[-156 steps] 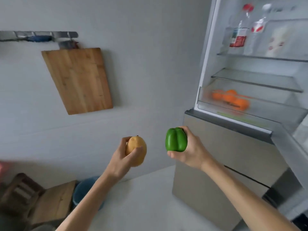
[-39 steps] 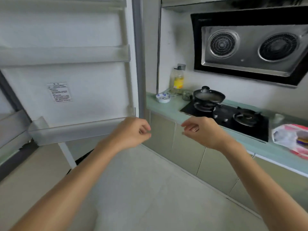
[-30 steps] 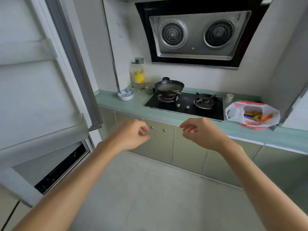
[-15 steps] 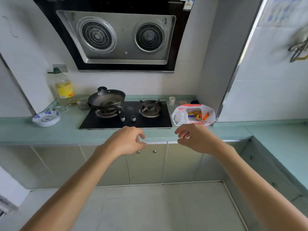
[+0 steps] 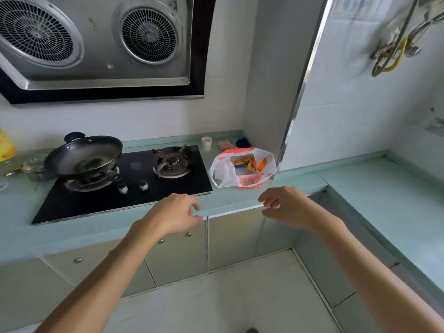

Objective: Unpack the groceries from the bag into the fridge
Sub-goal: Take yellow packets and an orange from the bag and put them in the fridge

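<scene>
A white and red plastic grocery bag [image 5: 223, 173] stands open on the pale green counter [image 5: 240, 200], right of the hob. Inside it I see a yellow and blue packet [image 5: 242, 162], an orange item [image 5: 262, 163] and a red and white pack [image 5: 249, 179]. My left hand [image 5: 174, 216] hangs in front of the counter edge, fingers loosely curled, holding nothing. My right hand [image 5: 286, 206] is level with it, just below the bag, also loosely curled and holding nothing. The fridge is out of view.
A black gas hob [image 5: 134, 186] carries a dark wok [image 5: 84, 156] on its left burner. A small white cup [image 5: 206, 143] stands behind the bag. An extractor hood [image 5: 96, 44] hangs above. The counter turns a corner [image 5: 384, 188] on the right. Cabinet doors [image 5: 180, 255] are below.
Both hands held a lemon and a green pepper by the fridge earlier and now hold nothing. My view has turned from the fridge door to the counter, and the bag is closer.
</scene>
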A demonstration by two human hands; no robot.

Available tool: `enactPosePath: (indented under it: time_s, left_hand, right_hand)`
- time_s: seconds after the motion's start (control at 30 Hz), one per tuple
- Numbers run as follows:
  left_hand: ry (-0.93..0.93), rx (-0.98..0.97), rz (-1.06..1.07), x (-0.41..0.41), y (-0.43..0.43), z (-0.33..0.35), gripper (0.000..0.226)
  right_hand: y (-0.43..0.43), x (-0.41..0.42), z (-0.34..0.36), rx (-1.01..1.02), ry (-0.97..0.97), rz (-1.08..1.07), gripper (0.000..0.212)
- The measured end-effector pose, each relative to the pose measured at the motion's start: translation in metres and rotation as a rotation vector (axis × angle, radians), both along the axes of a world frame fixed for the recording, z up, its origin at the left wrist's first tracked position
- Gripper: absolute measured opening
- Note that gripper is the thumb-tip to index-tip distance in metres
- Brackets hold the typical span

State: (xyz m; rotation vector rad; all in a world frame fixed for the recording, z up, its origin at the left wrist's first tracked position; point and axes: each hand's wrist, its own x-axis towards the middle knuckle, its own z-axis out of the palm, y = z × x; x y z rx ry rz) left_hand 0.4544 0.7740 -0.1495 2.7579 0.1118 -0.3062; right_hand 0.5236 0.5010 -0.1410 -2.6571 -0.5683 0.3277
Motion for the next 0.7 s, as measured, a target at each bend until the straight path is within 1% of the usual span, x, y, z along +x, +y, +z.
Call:
enactPosePath:
  time_s: [0.2,0.33,0.43,0.53,0.7]
  left_hand:
    - [0.043,0.029,0.001,0.078,-0.003,-0.011,0.036]
    - [0.044,0.065,-0.040,0.148,-0.015,-0.008,0.034]
    - [0.031,0.051,-0.055,0.198,-0.027,-0.009,0.033]
    - [0.023,0.028,-0.063,0.239,-0.035,-0.021,0.032]
    - [0.107,0.051,-0.157,0.305,-0.047,-0.053,0.035]
  right_hand:
    - [-0.015,0.082,-0.021,0.030,0.014,-0.015,0.034]
    - [-0.025,0.147,-0.030,0.065,0.026,-0.024,0.034]
    - [-0.031,0.192,-0.035,0.080,0.042,-0.019,0.035]
    - [-0.035,0.231,-0.043,0.081,0.057,-0.016,0.036]
    - [-0.032,0.281,-0.073,0.083,0.135,-0.038,0.037]
